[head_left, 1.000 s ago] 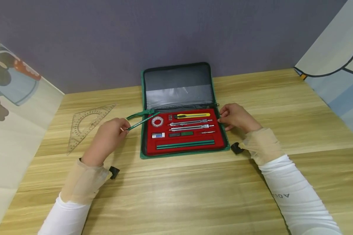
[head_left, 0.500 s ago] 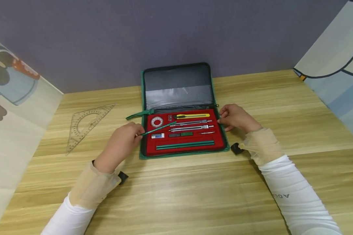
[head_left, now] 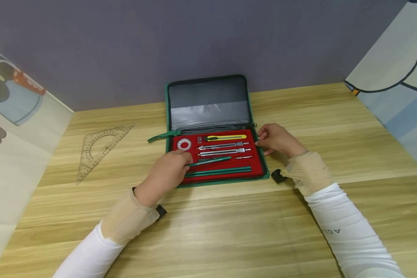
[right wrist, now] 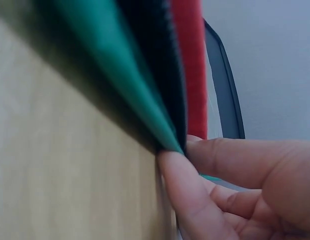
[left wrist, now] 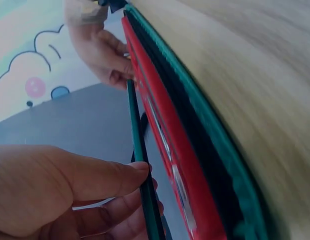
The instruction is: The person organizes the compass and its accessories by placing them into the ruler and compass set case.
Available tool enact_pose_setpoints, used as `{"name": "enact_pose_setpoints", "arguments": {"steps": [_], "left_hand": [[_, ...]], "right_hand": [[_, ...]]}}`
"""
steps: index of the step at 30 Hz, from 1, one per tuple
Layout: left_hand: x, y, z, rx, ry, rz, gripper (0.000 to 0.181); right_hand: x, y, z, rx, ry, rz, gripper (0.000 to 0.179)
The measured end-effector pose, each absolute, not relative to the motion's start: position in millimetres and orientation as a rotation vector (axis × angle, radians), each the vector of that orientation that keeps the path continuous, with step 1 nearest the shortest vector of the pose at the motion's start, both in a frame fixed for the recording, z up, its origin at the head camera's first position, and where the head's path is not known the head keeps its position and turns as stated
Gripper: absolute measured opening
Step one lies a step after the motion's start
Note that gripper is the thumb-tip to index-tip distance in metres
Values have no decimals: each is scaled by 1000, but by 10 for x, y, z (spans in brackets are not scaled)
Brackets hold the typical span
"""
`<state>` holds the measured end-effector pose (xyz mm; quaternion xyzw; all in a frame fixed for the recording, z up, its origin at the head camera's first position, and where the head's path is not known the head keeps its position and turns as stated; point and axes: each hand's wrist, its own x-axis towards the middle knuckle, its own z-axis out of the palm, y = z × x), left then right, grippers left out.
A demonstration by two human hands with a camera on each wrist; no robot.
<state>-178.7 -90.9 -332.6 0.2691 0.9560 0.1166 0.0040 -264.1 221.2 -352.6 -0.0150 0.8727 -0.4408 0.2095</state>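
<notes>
Woodgrain tabletop (head_left: 226, 231) bears the case (head_left: 208, 94) before a grey wall (head_left: 125, 50).

Free tabletop (head_left: 222, 231) between forearms (head_left: 352, 231), case (head_left: 208, 94) beyond

Left hand (head_left: 167, 174) partly hides the tray (head_left: 257, 164); lettering on the pencil (head_left: 210, 161) seems illegible.

A slim green pencil (head_left: 210, 161) slants above the red insert (head_left: 258, 166) of a green zippered case (head_left: 208, 97). The case lies open.
</notes>
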Motion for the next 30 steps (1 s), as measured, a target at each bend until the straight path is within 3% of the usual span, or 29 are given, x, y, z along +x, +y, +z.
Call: {"name": "enact_pose_setpoints", "arguments": {"steps": [30], "left_hand": [[-1786,-551,-3403,823,2960,336,18]], "right_hand": [[-2622,2205,-3523,-50,2454,-1215,32]]}}
